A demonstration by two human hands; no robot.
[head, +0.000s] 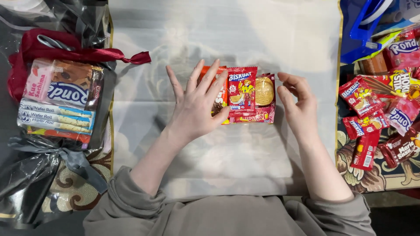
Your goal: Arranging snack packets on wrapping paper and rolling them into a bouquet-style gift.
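Note:
A small stack of red and orange snack packets (247, 94) lies in the middle of a clear plastic sheet (227, 39). My left hand (197, 102) rests flat on the stack's left side, fingers spread over an orange packet. My right hand (297, 102) hovers just right of the stack, fingers curled and apart, holding nothing. A red biscuit packet with a cartoon figure sits on top of the stack, next to a packet showing a round cracker.
At the left lies a wrapped bundle of snacks (61, 98) tied with a dark red ribbon (65, 48). Several loose red and pink snack packets (380, 109) are heaped at the right on a patterned cloth, below a blue bag (363, 26).

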